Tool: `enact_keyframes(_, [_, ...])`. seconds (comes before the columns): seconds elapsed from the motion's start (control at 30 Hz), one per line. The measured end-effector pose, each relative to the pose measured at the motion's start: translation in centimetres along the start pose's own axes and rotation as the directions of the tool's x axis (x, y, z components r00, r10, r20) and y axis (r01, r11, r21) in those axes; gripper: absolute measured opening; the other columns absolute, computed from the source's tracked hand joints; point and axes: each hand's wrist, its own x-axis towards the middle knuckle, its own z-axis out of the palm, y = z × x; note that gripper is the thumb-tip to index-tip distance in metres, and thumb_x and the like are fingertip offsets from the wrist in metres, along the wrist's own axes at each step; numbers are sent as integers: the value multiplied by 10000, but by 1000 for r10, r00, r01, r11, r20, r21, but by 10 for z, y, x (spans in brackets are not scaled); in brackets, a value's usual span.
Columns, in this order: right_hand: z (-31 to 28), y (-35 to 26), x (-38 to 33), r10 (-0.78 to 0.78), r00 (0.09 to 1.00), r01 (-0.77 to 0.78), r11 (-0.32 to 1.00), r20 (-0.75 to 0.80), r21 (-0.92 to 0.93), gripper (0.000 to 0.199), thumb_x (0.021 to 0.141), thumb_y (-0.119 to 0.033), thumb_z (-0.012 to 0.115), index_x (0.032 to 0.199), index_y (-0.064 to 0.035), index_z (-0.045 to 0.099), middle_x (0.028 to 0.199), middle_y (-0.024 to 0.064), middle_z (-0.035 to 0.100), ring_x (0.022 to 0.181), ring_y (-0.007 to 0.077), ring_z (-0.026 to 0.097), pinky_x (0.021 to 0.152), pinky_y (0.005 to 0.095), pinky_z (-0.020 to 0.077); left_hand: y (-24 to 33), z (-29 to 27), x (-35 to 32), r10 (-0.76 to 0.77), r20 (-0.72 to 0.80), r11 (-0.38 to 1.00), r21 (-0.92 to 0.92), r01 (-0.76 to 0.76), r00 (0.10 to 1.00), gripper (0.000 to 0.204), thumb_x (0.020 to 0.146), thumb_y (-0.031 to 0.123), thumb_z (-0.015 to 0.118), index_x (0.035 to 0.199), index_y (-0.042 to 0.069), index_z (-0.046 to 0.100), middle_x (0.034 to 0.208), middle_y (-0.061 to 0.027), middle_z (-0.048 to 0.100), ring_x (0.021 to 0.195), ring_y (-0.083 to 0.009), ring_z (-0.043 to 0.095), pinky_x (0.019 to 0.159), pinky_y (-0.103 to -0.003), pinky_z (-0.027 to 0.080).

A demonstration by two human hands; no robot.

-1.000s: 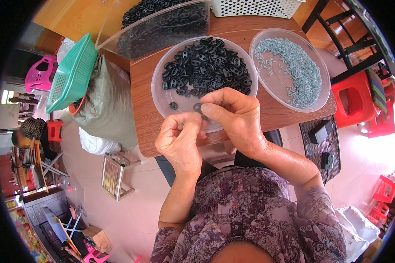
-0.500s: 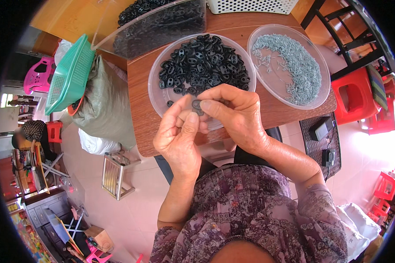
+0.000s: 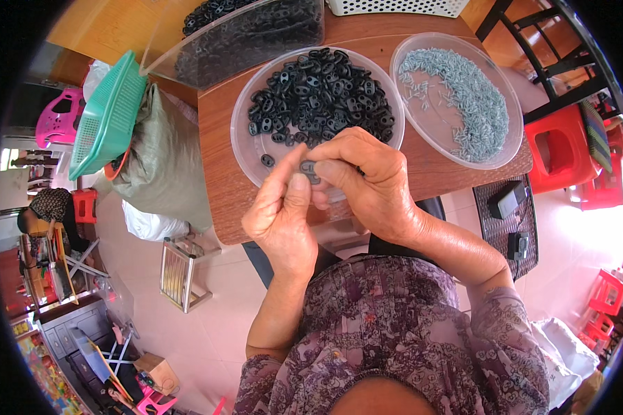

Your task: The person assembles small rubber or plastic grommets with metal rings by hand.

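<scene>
I have the right hand (image 3: 374, 178) in a narrow grip, thumb and forefinger pinching one small dark grey piece (image 3: 311, 171) that shows an opening in its face. The left hand (image 3: 280, 211) comes up close against it, thumb and forefinger at the piece's left side with a slight gap between their tips; I cannot tell whether that grip holds anything. From my view, the pinched piece sits over the near part of a round clear tub (image 3: 249, 149), which carries a heap of black two-holed pieces (image 3: 318, 93). One loose black piece (image 3: 267, 160) lies apart from the heap, near the left fingertips. Just right of the tub I see a shallow clear bowl (image 3: 432, 131) with small silvery pins (image 3: 483, 114) gathered mostly along its right side. Both containers rest on the brown wooden tabletop (image 3: 218, 169). Beyond the tub, at the upper left, stands a clear bin (image 3: 256, 48) full of black pieces, and a white perforated basket (image 3: 398, 7) shows at the top edge.
</scene>
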Motion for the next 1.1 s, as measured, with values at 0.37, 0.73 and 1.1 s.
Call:
enact_keyframes(0.37, [-2,-3,-9,-144,984,166,955,102,-247,294,677,33,636,969,16,598,855,101,578,725,183,533,581,259,445,-1,-1,-2,96,-42,995,18,-96,994,269,852,1,531,1103,-94,545,997,-110,598,765,-96,544,683,-208,449])
enact_keyframes(0.73, [-5,0,-10,-235,966,255,938,109,-235,282,707,12,622,985,38,584,811,113,581,709,221,522,620,304,440,-5,-10,-5,156,43,983,94,-159,987,338,846,89,585,1124,-97,534,1072,-118,577,799,-90,523,723,-208,435])
enact_keyframes(1.1, [1,1,-13,-239,966,255,946,99,-202,269,683,13,628,942,45,564,782,138,552,697,288,501,606,362,436,-11,-11,-10,92,-15,995,43,-91,996,344,858,177,585,1088,-77,557,947,-68,579,732,-81,517,650,-206,447])
